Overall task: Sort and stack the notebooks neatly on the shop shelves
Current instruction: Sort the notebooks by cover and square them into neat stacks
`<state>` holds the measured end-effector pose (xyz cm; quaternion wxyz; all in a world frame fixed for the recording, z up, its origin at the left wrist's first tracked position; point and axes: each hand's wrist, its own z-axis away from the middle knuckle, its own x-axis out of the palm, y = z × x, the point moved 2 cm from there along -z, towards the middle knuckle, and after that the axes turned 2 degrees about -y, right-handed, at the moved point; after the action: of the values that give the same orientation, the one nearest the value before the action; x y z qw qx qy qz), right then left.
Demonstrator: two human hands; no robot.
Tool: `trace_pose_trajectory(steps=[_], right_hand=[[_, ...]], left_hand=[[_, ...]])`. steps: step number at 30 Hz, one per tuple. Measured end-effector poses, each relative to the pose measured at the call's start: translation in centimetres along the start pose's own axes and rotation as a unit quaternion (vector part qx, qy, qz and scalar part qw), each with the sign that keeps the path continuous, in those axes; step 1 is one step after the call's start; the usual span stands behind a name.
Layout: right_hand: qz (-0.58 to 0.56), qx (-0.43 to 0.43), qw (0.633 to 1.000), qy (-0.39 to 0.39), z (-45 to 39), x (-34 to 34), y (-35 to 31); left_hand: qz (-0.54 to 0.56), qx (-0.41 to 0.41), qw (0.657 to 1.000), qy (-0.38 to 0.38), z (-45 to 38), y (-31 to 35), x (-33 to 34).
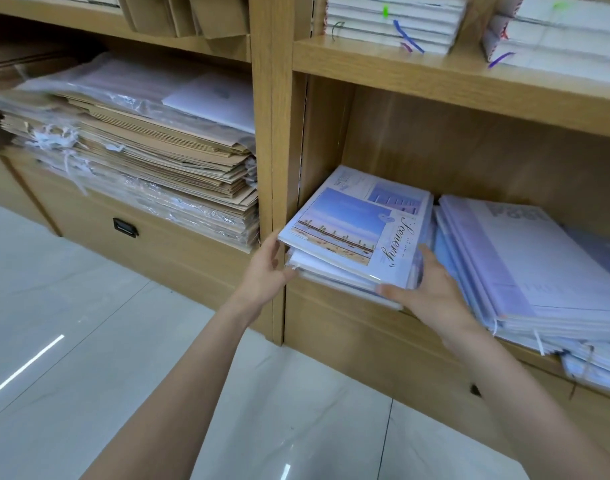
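Note:
A stack of notebooks (352, 230) with a blue "Scenery" cover on top lies at the left end of the lower right shelf (348, 303), tilted against the wooden upright. My left hand (267, 271) touches the stack's near left corner, fingers fairly straight. My right hand (431, 289) grips the stack's near right corner, thumb along the front edge and fingers up its right side. A second, wider stack of pale purple notebooks (525, 265) lies just to the right, fanned out and hanging over the shelf edge.
The left bay holds a tall pile of brown paper bags (151, 157) under plastic-wrapped sheets. White bound books (393, 22) sit on the upper shelf. A drawer with a black handle (125, 227) is below left. Glossy floor tiles (89, 341) spread underneath.

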<state>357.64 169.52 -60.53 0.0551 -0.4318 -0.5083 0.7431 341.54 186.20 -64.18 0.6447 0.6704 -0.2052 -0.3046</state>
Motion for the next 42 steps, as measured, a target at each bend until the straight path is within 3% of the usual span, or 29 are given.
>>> trace_pose_trajectory(steps=[3,10,16,22,27,30,35,37,42], right_hand=[[0.004,-0.009,1.000,0.018,0.5,-0.3,-0.2],[-0.031,0.014,0.999,0.024,0.0,-0.9,1.6],[-0.026,0.012,0.998,0.054,-0.4,-0.9,1.5],[-0.042,0.001,0.996,0.074,-0.7,-0.8,1.1],[0.074,-0.011,0.995,0.061,-0.6,-0.4,0.6],[0.058,-0.018,0.996,0.061,-0.5,-0.5,0.6],[-0.021,-0.045,0.993,0.106,-1.2,-1.0,0.9],[-0.031,-0.047,0.992,0.117,-1.4,-1.1,1.0],[0.021,-0.053,0.993,0.103,-1.2,-0.9,1.5]], left_hand=[[0.032,0.006,0.999,0.001,0.0,0.3,0.8],[-0.033,0.045,0.998,-0.037,0.0,0.5,0.9],[-0.023,0.020,0.999,-0.010,-0.7,0.7,0.0],[-0.088,0.030,0.995,-0.027,-1.6,1.6,-0.1],[-0.093,0.058,0.994,-0.008,-1.8,1.0,0.1],[-0.093,0.054,0.994,0.009,-1.8,0.6,0.1],[-0.060,0.069,0.995,-0.041,-2.1,2.7,0.6],[-0.098,0.068,0.991,-0.053,-2.8,3.4,0.6],[-0.142,0.023,0.988,-0.061,-3.1,1.9,0.7]])
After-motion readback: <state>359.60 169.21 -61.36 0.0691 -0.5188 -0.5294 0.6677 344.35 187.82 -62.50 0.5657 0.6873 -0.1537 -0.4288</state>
